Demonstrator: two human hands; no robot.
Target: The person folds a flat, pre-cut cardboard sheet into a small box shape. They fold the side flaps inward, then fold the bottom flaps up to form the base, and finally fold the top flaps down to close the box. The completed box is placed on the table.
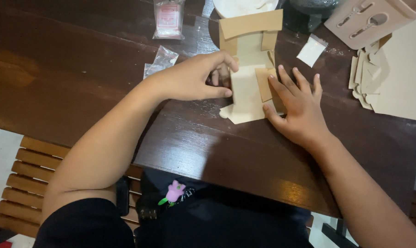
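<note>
A flat assembly of pale and tan wooden cut-out pieces (247,92) lies on the dark wooden table (79,78), stretching from the middle toward the far edge. My left hand (194,78) curls around the assembly's left edge, thumb pressed on the pale panel. My right hand (297,103) lies flat with fingers spread, fingertips pressing a small tan rectangular piece (263,85) onto the panel's right side. A wider tan strip (251,23) crosses the top of the assembly.
Small clear plastic bags (161,59) lie left of my left hand, another bag with a red label (169,18) farther back. A small white packet (311,49) sits right of the assembly. Pale punched wooden sheets (391,69) fill the right side. A slatted bench (28,179) shows below the table.
</note>
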